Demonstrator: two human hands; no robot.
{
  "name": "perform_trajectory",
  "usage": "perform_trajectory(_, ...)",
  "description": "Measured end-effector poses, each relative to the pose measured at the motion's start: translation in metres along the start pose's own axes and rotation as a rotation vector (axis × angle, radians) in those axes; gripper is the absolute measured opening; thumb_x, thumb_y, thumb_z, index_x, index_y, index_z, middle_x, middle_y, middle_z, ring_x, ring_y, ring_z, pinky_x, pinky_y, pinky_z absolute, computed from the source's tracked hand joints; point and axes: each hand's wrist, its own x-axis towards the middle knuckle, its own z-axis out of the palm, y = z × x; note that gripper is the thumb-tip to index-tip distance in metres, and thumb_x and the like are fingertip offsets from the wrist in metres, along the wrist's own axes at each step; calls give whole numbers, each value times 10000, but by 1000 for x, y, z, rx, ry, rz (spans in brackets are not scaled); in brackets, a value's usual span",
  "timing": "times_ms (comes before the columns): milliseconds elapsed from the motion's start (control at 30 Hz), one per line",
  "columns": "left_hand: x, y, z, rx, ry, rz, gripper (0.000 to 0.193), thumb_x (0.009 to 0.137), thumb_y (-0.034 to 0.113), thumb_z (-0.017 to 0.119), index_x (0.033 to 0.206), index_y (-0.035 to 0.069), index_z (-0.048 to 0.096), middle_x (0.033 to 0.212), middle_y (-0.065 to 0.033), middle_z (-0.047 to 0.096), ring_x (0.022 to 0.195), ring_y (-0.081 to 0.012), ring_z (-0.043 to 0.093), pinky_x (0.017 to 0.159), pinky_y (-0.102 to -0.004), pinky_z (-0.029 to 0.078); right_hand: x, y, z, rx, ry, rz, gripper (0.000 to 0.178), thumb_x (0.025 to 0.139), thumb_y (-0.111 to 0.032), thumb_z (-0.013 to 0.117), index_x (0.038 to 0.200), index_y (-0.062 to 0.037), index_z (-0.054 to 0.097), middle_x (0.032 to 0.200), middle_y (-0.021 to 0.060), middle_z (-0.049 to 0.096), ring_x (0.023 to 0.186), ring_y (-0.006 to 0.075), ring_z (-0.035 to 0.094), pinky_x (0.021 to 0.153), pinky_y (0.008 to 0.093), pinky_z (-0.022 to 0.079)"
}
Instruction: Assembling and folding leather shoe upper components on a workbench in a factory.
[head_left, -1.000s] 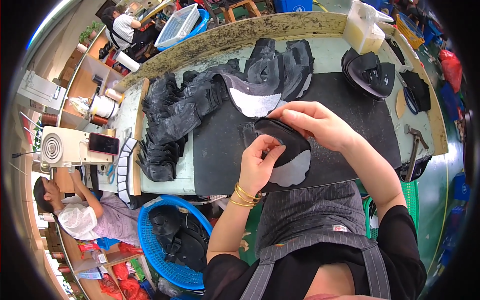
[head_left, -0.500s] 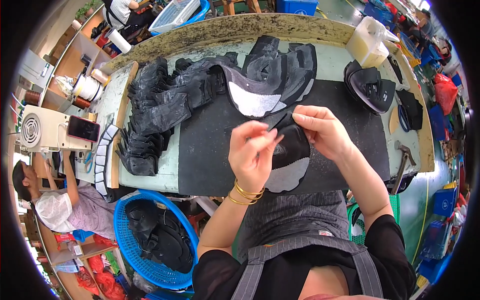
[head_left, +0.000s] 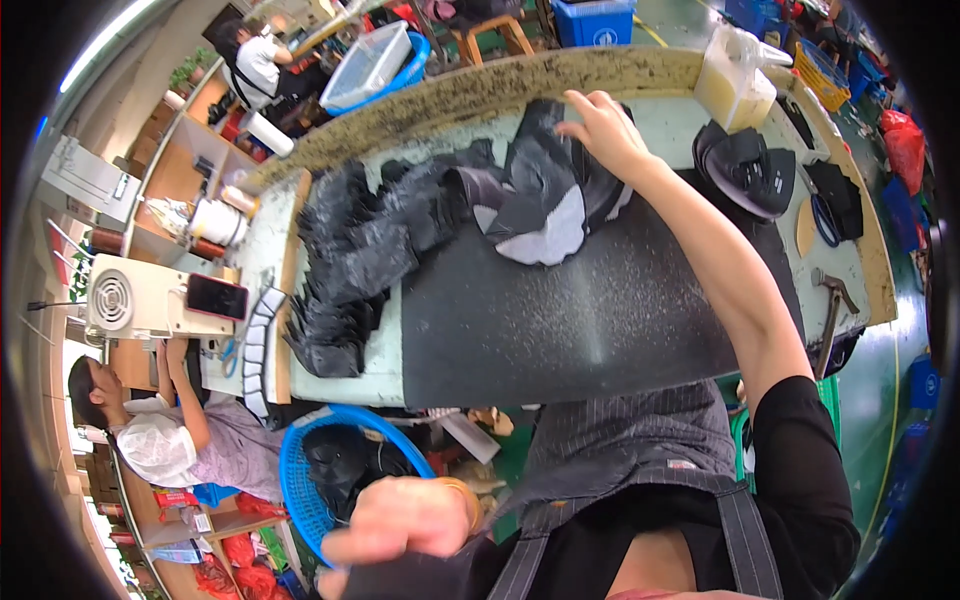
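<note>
My right hand (head_left: 608,132) reaches to the far side of the table, at a stack of black, curved shoe-upper-like pieces (head_left: 572,168), its fingers apart. On the near side of that stack, a piece with a pale grey rounded patch (head_left: 548,236) lies over the edge of the black mat (head_left: 560,330). Low in the view, my left hand (head_left: 400,520) is smeared by motion beside a blue basket (head_left: 300,470) of black pieces (head_left: 350,462). Its fingers are too blurred to read.
Layered black pieces (head_left: 350,255) cover the table's left part. At the right are a plastic jug (head_left: 735,85), curved black pieces (head_left: 742,172), scissors (head_left: 825,220) and a hammer (head_left: 832,305). Another person (head_left: 165,445) works by a sewing machine (head_left: 140,295) at the left.
The black piece has left my hands, and one with a pale patch now tops the far stack. My right hand has moved up and away; my left has dropped toward the basket.
</note>
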Motion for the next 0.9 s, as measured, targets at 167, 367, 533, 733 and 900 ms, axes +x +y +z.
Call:
perform_trajectory(167, 12, -88, 8, 973, 707, -143, 223, 915, 8, 696, 1129, -4, 633, 964, -127, 683, 659, -118, 633, 551, -229, 506, -98, -114, -124, 1145, -794, -138, 466, 948, -316, 703, 1243, 34, 615, 1244, 179, 673, 1152, 278, 645, 999, 418, 494)
perform_trajectory(367, 1, -187, 7, 1193, 201, -184, 176, 917, 48, 731, 1063, 0, 645, 883, -54, 687, 667, -88, 621, 588, -231, 510, -173, -101, -178, 1415, -714, 571, 318, 930, -18, 606, 1239, 55, 627, 1135, 85, 715, 1035, 154, 667, 940, 324, 530)
perform_trajectory(533, 2, -205, 8, 1552, 6, 126, 117, 867, 13, 749, 956, 31, 675, 789, -68, 646, 585, -178, 602, 545, -296, 499, -196, -94, -191, 1789, -650, 954, 511, 911, -110, 702, 1374, 36, 541, 1253, 125, 670, 1121, 179, 645, 992, 347, 511)
perform_trajectory(733, -16, -187, 32, 888, -293, -546, 1244, 667, 399, 932, 1528, -95, 183, 1444, -284, 432, 1312, -369, 485, 1117, -406, 375, -208, -59, -176, 1427, -213, 801, 350, 839, -34, 771, 1164, 36, 661, 1021, 60, 724, 895, 119, 672, 827, 288, 554)
perform_trajectory(900, -27, -161, 45, 500, -423, -1114, 1169, 703, 394, 921, 1524, -69, 230, 1487, -202, 415, 1395, -265, 408, 1160, -413, 325, -215, -81, -153, 1411, -59, 795, 295, 916, -227, 741, 1081, 6, 665, 956, 19, 680, 817, 83, 610, 752, 262, 521)
